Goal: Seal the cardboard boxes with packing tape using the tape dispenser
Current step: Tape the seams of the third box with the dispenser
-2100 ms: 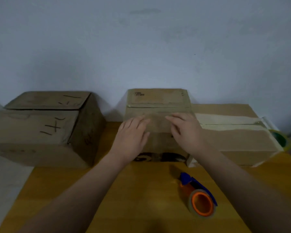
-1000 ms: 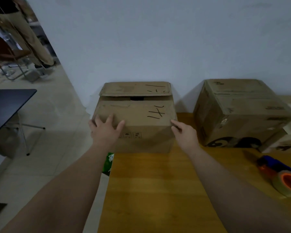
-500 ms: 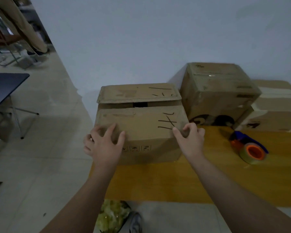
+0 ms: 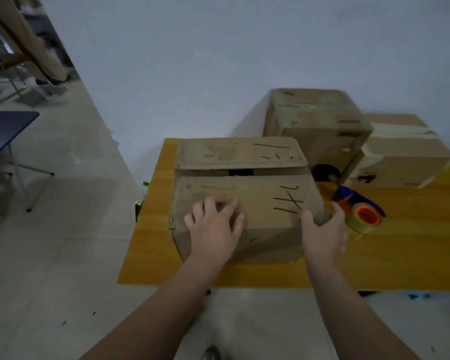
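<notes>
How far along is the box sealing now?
Done: the far right box carries pale tape; the middle box looks closed. In hand: the marked box, left hand pressing its top, right hand gripping its corner, flaps gapped, untaped. Left: taping it; the tape dispenser lies on the table.

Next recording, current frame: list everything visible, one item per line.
Front box: 1, brown with black pen marks, table's left part, top flaps gaping.
Middle box: 1, brown, behind it, by the wall.
Right box: 1, brown with pale tape, far right.
Tape dispenser: 1, blue with orange core, right of the front box.
Table: 1, yellow wood.
Dark table: 1, navy, far left.
Bystander's legs: beige trousers, top left.
Left hand: rests on the front box's near flap.
Right hand: grips its near right corner.
</notes>
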Demonstrator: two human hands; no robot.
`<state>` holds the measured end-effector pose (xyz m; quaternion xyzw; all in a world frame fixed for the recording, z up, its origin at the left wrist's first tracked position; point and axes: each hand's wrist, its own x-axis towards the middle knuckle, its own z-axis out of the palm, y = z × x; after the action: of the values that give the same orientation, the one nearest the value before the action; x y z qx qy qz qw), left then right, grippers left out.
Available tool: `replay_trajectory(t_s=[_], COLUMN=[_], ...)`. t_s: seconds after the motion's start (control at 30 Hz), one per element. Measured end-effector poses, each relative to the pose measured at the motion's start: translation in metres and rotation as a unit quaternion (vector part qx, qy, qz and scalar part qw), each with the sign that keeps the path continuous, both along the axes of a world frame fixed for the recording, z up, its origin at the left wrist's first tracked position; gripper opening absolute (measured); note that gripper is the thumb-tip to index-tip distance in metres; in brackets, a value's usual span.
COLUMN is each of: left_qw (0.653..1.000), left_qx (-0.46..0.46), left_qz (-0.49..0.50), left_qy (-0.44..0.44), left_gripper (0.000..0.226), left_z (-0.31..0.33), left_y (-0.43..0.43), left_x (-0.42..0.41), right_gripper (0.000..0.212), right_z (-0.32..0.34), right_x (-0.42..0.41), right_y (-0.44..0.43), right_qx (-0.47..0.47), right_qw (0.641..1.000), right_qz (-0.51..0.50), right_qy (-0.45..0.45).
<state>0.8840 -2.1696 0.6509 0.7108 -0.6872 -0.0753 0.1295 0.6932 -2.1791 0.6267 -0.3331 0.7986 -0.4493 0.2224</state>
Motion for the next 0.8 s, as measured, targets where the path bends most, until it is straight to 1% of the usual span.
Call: replay_trajectory(t_s=[0.1,0.17,0.27,0.3,0.33,0.37,0.43,0.5,0.57,0.67,0.77,0.8], left_qw=[0.998,0.993,0.986,0.984,0.982,0.980,0.978,0.978,0.979,0.982,0.985,0.986], left_qx=[-0.006,-0.027,-0.035,-0.039,-0.046,-0.052,-0.049,-0.039,-0.038,-0.029,-0.007,-0.001], left_qz=[-0.060,-0.105,-0.163,-0.175,-0.185,-0.192,-0.202,-0.204,-0.198,-0.184,-0.170,-0.167], left_qy=[-0.032,-0.038,-0.014,-0.009,-0.007,-0.004,0.002,0.002,-0.003,-0.002,-0.011,-0.021], left_gripper=[0.047,0.049,0.049,0.048,0.048,0.047,0.045,0.047,0.049,0.050,0.049,0.050], left_z=[0.000,0.004,0.013,0.016,0.018,0.020,0.022,0.021,0.020,0.016,0.012,0.011], left_y=[-0.009,-0.016,-0.034,-0.041,-0.049,-0.056,-0.070,-0.082,-0.094,-0.109,-0.119,-0.120], left_x=[-0.013,-0.021,-0.043,-0.054,-0.066,-0.080,-0.110,-0.138,-0.163,-0.189,-0.201,-0.202], right_gripper=[0.061,0.051,0.036,0.032,0.030,0.030,0.037,0.047,0.057,0.062,0.069,0.072], right_z=[0.003,0.004,0.010,0.010,0.008,0.003,-0.011,-0.031,-0.046,-0.056,-0.068,-0.073], right_x=[-0.009,-0.021,-0.056,-0.072,-0.090,-0.110,-0.149,-0.184,-0.212,-0.238,-0.258,-0.262], right_y=[-0.007,-0.012,-0.023,-0.030,-0.039,-0.050,-0.073,-0.091,-0.106,-0.127,-0.147,-0.151], right_qx=[-0.015,-0.025,-0.054,-0.052,-0.037,-0.007,0.090,0.201,0.273,0.326,0.390,0.405], right_qw=[1.000,1.000,0.994,0.993,0.995,0.997,0.989,0.954,0.911,0.865,0.810,0.799], right_qz=[-0.012,0.017,0.055,0.058,0.062,0.069,0.102,0.170,0.233,0.296,0.334,0.342], right_qy=[-0.001,0.001,-0.081,-0.091,-0.075,-0.039,0.055,0.142,0.204,0.241,0.283,0.285])
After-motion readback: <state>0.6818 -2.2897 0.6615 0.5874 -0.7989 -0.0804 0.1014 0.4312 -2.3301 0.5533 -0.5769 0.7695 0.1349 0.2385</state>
